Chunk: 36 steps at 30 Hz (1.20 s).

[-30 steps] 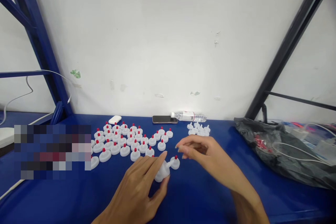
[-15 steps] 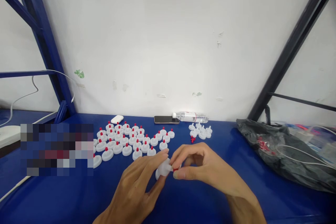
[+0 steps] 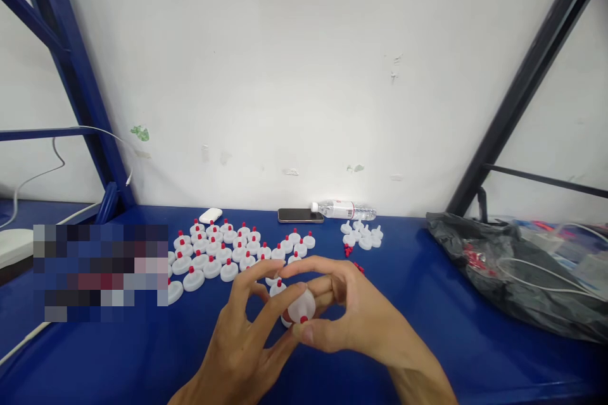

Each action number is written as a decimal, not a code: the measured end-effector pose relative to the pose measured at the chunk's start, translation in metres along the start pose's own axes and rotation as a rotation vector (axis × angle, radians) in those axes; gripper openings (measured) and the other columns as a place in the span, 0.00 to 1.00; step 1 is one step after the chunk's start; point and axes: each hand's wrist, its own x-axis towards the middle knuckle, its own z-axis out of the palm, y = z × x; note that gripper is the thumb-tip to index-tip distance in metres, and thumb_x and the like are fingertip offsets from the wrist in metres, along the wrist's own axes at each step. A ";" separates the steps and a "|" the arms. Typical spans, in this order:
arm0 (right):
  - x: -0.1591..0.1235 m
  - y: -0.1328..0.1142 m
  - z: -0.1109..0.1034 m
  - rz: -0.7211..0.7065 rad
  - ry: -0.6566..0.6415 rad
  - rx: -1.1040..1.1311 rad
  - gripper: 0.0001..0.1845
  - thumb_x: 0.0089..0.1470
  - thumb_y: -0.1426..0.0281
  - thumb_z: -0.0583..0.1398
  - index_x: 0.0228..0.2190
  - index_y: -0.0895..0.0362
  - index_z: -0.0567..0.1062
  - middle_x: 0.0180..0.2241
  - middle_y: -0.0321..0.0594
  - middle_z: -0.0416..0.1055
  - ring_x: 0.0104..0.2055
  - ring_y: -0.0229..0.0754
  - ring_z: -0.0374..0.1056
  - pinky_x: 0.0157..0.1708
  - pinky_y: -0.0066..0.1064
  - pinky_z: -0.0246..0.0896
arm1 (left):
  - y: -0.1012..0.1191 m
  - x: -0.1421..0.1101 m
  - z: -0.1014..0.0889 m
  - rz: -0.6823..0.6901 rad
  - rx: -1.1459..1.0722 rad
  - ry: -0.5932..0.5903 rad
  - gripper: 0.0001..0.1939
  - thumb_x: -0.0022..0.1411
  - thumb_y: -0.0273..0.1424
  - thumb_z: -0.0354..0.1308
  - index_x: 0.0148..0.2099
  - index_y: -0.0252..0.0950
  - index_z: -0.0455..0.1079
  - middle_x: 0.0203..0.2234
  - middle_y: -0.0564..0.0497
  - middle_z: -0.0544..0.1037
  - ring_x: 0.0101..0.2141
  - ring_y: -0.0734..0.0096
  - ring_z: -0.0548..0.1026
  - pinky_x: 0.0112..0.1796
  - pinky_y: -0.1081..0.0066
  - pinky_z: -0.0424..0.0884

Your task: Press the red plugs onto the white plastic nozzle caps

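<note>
Between my two hands is a white nozzle cap (image 3: 300, 307), a round disc with a red tip (image 3: 304, 320) pointing toward me. My left hand (image 3: 254, 323) grips its left side with thumb and fingers. My right hand (image 3: 349, 304) curls around the other side, its thumb beside the red tip. Just behind my fingers stands another red-tipped white cap (image 3: 278, 289), partly hidden. Many similar red-tipped caps (image 3: 211, 267) stand in rows to the left. White caps without red tips (image 3: 365, 242) cluster at the back right, with small red tips (image 3: 348, 250) in front of them.
A phone (image 3: 300, 216), a clear water bottle (image 3: 344, 210) and a white case (image 3: 210, 216) lie along the wall. A black plastic bag (image 3: 475, 291) with red pieces in it lies at right. Blue posts rise on the left; a blurred patch covers the table's left.
The held cap has turned from pointing right to pointing toward me, red tip in front. My right hand has shifted left and wrapped around the cap.
</note>
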 end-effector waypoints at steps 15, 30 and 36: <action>-0.004 -0.004 -0.002 -0.066 0.034 -0.066 0.22 0.49 0.67 0.70 0.46 0.54 0.73 0.35 0.37 0.79 0.32 0.37 0.73 0.32 0.26 0.66 | 0.003 -0.003 -0.005 -0.097 -0.040 -0.057 0.18 0.71 0.27 0.56 0.61 0.42 0.66 0.55 0.43 0.67 0.40 0.67 0.77 0.39 0.66 0.82; -0.011 0.024 -0.082 0.069 0.477 -1.107 0.13 0.65 0.59 0.58 0.41 0.50 0.81 0.44 0.41 0.81 0.47 0.52 0.75 0.49 0.40 0.63 | 0.004 -0.001 0.000 -0.201 -0.125 -0.185 0.17 0.71 0.24 0.49 0.59 0.41 0.65 0.57 0.41 0.64 0.40 0.69 0.77 0.40 0.65 0.80; -0.013 0.022 -0.093 0.074 0.522 -1.094 0.16 0.67 0.62 0.55 0.47 0.50 0.80 0.47 0.42 0.82 0.48 0.52 0.77 0.48 0.39 0.65 | 0.003 0.000 0.000 -0.193 -0.106 -0.191 0.16 0.71 0.25 0.49 0.58 0.41 0.66 0.56 0.41 0.65 0.37 0.70 0.78 0.38 0.66 0.81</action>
